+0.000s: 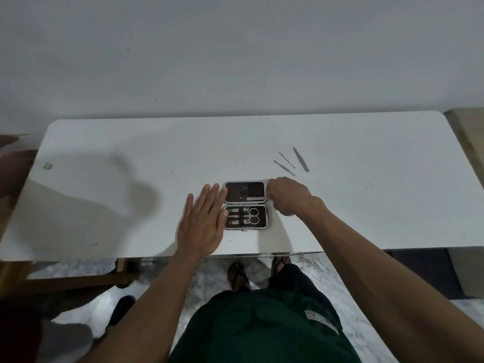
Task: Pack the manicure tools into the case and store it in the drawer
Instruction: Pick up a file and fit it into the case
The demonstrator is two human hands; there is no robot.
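Observation:
A small dark manicure case (245,205) lies open on the white table (104,205). Its near half holds scissors (251,216) and clippers under straps. A flat metal tool (255,198) lies along the far half's lower edge. My left hand (204,221) rests flat, fingers spread, against the case's left side. My right hand (286,195) is curled at the far half's right edge, fingertips at the end of that flat tool. Three loose thin metal tools lie further right: tweezers (301,159), a thin pick (286,160) and a pusher (284,168).
The table's front edge (235,254) runs just above my sandalled feet on a marble floor. A wooden chair (78,276) stands at the lower left. A grey wall backs the table. No drawer is in view.

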